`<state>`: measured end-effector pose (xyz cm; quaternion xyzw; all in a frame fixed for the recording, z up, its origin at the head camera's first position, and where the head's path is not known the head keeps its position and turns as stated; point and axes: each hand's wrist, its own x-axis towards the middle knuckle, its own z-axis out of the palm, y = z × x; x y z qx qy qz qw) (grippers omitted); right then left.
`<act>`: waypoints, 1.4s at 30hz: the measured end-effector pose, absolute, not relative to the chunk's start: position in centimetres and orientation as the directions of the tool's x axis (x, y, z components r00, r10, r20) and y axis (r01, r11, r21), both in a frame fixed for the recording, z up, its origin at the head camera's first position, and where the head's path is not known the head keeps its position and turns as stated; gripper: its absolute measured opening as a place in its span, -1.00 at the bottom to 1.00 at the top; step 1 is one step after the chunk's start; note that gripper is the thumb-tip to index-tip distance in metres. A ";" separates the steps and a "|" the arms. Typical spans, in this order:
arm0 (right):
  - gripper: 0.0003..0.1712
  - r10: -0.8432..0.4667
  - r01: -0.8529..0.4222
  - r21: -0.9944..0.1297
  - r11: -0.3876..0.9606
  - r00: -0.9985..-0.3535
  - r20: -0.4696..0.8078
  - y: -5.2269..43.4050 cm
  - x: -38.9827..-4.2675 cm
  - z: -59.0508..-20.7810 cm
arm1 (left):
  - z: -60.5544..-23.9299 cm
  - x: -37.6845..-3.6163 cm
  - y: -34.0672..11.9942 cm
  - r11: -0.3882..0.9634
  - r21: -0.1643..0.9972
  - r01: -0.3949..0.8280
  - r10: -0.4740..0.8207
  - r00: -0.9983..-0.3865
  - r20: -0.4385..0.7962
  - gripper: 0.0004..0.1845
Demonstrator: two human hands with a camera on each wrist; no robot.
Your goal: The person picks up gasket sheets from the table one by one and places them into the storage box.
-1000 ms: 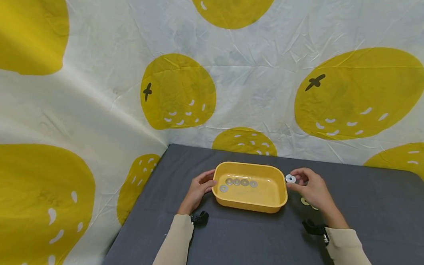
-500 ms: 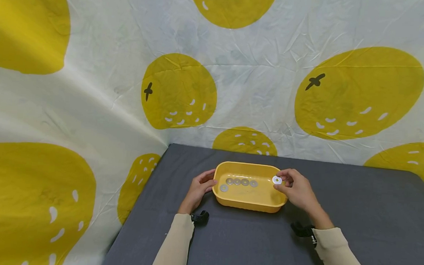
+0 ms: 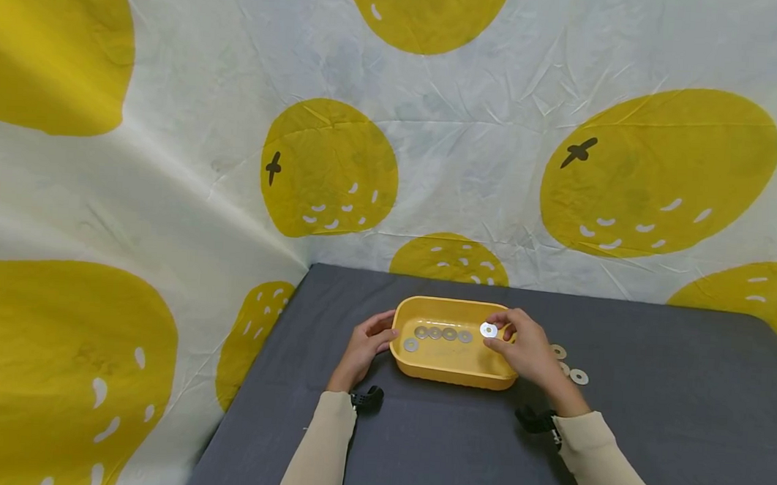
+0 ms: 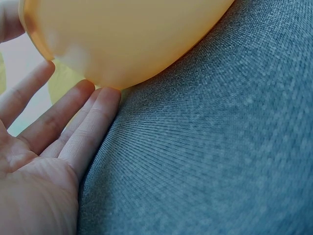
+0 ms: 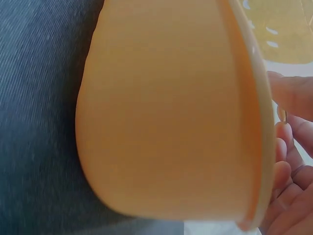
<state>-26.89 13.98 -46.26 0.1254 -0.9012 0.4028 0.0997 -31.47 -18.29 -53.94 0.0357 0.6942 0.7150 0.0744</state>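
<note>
Washer [image 3: 489, 330] pinched by right hand [image 3: 526, 352], held above tray [image 3: 449, 376] right half. Tray left wall touched by left hand [image 3: 365, 346], fingers straight. Five washers [image 3: 442, 335] laid inside tray. Spare washers [image 3: 569, 365] on worktop [image 3: 683, 404] right of tray.

Bench [image 3: 649, 432]: dark grey cloth cover.
Yellow tray [image 3: 450, 377]: middle, nearer the far edge.
Loose washers [image 3: 569, 365]: three, on the cloth just right of the tray.

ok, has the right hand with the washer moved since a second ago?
Yes. The right hand carried the washer leftward, from outside the yellow tray rim to over its inside.
</note>
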 end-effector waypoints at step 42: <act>-0.65 -0.180 -0.284 -0.811 0.511 -0.958 0.222 6.6 -29.4 -48.0 | -54.3 -31.7 -18.6 -0.052 0.998 -0.025 0.184 -0.983 -0.015 -0.48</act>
